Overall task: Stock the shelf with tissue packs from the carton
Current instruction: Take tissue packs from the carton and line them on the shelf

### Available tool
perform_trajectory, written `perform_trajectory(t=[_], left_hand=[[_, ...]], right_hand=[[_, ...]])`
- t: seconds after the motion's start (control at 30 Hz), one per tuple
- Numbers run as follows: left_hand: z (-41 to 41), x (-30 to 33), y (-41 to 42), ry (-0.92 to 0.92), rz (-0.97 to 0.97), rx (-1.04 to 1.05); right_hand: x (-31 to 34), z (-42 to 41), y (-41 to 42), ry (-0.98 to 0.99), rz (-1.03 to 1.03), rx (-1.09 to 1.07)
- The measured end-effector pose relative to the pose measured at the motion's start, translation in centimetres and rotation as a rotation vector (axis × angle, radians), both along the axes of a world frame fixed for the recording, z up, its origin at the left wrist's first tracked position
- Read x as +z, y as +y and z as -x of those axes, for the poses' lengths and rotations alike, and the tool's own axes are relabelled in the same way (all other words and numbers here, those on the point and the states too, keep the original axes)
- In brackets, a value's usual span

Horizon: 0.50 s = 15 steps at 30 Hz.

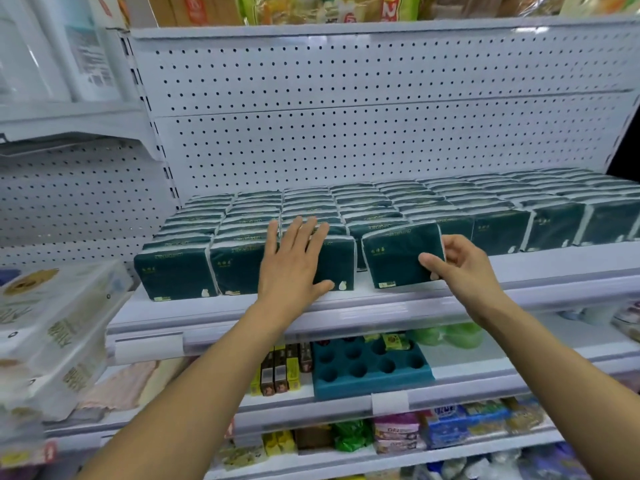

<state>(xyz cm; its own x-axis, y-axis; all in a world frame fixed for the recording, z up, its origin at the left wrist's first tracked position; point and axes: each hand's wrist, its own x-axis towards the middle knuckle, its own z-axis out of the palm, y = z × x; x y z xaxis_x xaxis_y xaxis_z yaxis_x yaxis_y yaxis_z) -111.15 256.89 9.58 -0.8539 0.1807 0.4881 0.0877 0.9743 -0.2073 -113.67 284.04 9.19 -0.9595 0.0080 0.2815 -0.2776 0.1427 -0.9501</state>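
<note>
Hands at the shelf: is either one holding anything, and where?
Right hand pinches a dark green plastic-wrapped tissue pack at its lower right corner. Left hand lies flat, holding nothing.

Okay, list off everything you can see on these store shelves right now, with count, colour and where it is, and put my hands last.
Tissue packs: many, dark green, in rows filling the top stocked shelf.
Held tissue pack: one, dark green, at the front of that row, tilted.
Shelf: white metal, with a perforated back panel.
Holed tray: one, teal, on the shelf below.
Slim boxes: several, yellow and brown, left of the tray.
Wrapped paper bundles: a stack, white, far left.
Mixed packets: several, assorted colours, lower shelves.
Left hand: flat against the front packs.
Right hand: pinching the held pack's right edge.
</note>
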Motion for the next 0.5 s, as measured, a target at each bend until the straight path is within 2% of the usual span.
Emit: perform_trajectory(t=[0.23, 0.5], left_hand=[[1.0, -1.0, 0.2, 0.074, -0.078, 0.025], [1.8, -1.8, 0.0, 0.168, -0.039, 0.032]], right_hand=[[-0.9, 2.0, -1.2, 0.097, -0.410, -0.138], [-1.4, 3.3, -2.3, 0.026, -0.359, -0.180]])
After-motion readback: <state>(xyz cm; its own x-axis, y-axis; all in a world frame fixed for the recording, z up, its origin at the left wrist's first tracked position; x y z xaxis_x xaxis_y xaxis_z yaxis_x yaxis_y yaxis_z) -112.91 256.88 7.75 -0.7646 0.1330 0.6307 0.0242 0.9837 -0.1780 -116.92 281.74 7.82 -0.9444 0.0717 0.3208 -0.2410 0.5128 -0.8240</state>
